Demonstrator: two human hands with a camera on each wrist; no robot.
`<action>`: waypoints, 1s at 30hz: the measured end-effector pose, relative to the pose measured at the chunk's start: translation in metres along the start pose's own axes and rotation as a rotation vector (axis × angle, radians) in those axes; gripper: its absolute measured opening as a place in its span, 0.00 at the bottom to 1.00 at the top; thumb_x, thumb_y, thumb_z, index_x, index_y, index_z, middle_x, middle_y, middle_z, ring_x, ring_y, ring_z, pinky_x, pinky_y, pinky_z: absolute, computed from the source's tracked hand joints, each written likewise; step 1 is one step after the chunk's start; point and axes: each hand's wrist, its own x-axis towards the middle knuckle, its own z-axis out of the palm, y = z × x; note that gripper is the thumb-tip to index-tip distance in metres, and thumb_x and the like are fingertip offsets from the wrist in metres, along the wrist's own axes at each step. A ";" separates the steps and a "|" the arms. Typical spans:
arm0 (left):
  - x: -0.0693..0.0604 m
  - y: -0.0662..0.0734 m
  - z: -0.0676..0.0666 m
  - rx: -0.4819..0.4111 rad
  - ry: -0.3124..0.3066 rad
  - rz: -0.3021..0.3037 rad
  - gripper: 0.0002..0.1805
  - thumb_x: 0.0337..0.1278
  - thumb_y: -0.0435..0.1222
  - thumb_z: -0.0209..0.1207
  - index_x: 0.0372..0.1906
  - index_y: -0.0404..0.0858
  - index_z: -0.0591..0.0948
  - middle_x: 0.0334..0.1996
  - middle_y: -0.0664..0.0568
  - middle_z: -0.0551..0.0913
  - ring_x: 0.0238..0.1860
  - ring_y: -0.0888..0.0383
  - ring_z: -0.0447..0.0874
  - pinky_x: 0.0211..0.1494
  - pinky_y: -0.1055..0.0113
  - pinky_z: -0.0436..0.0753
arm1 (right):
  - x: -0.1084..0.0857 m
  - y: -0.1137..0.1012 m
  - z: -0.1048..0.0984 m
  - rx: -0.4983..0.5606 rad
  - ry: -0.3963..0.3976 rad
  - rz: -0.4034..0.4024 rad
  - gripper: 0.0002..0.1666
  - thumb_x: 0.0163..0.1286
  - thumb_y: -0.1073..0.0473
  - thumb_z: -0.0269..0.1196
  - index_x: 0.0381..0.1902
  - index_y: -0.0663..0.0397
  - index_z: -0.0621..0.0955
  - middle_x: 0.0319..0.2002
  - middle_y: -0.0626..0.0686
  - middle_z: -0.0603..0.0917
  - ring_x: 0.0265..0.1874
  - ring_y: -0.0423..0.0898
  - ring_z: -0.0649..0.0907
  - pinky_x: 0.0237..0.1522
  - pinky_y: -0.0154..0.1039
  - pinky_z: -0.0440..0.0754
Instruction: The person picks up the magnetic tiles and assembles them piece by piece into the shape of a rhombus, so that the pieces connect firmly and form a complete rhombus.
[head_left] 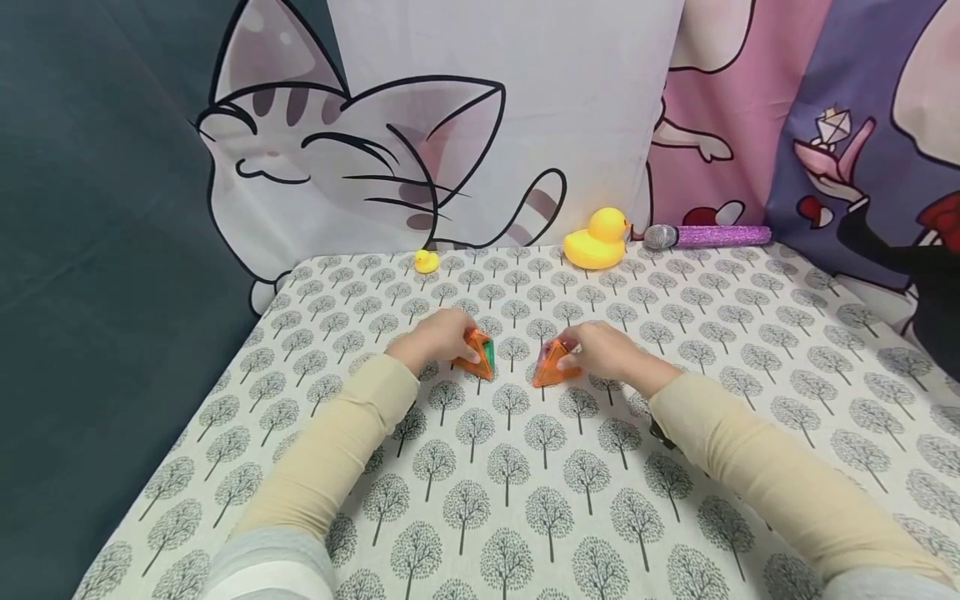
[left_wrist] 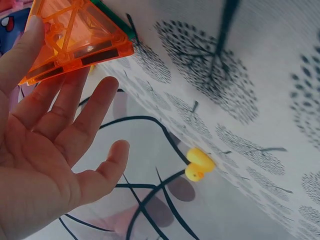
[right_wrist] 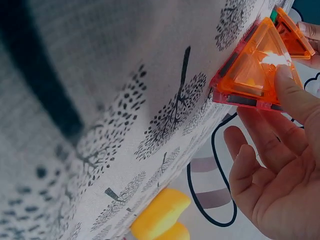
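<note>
Near the middle of the table, my left hand [head_left: 447, 335] pinches an orange triangular magnetic tile piece [head_left: 476, 357] with a green part on its inner side. In the left wrist view, the thumb lies on the orange face of that piece [left_wrist: 80, 35] and fingers support it from behind. Across a small gap, my right hand [head_left: 600, 350] pinches another orange triangular tile piece [head_left: 557, 364] with pink along its edges. The right wrist view shows the thumb on this translucent piece [right_wrist: 255, 65]. The two pieces stand apart, low over the cloth.
A small yellow duck [head_left: 427, 262] sits at the back edge, left of a larger yellow duck [head_left: 597, 240]. A purple glittery microphone [head_left: 708, 237] lies at the back right. The tree-patterned tablecloth [head_left: 510, 500] covers the table; a cartoon cat curtain [head_left: 480, 167] hangs behind.
</note>
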 end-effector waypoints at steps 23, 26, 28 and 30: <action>0.006 0.034 0.010 0.035 -0.030 0.071 0.21 0.36 0.40 0.67 0.42 0.41 0.78 0.28 0.58 0.76 0.33 0.59 0.72 0.43 0.63 0.70 | 0.006 0.003 0.000 0.009 -0.021 -0.023 0.24 0.55 0.55 0.62 0.49 0.58 0.75 0.43 0.56 0.79 0.47 0.54 0.74 0.50 0.49 0.68; 0.006 0.035 0.011 0.039 -0.017 0.076 0.21 0.36 0.40 0.67 0.42 0.41 0.79 0.29 0.58 0.77 0.34 0.59 0.72 0.44 0.63 0.70 | 0.006 0.003 0.000 0.005 -0.017 -0.037 0.24 0.55 0.55 0.62 0.49 0.58 0.75 0.42 0.56 0.79 0.46 0.54 0.75 0.49 0.49 0.68; 0.006 0.036 0.012 0.041 -0.014 0.078 0.20 0.36 0.39 0.67 0.42 0.42 0.79 0.29 0.58 0.77 0.34 0.60 0.72 0.43 0.63 0.70 | 0.006 0.003 0.001 0.007 -0.014 -0.038 0.24 0.55 0.56 0.62 0.50 0.58 0.75 0.42 0.56 0.79 0.45 0.53 0.75 0.48 0.49 0.69; 0.006 0.036 0.012 0.034 -0.015 0.080 0.19 0.36 0.39 0.67 0.40 0.42 0.79 0.28 0.58 0.77 0.33 0.60 0.72 0.42 0.64 0.70 | 0.006 0.003 0.001 0.009 -0.014 -0.036 0.24 0.55 0.56 0.62 0.50 0.57 0.75 0.42 0.56 0.79 0.45 0.53 0.75 0.48 0.49 0.69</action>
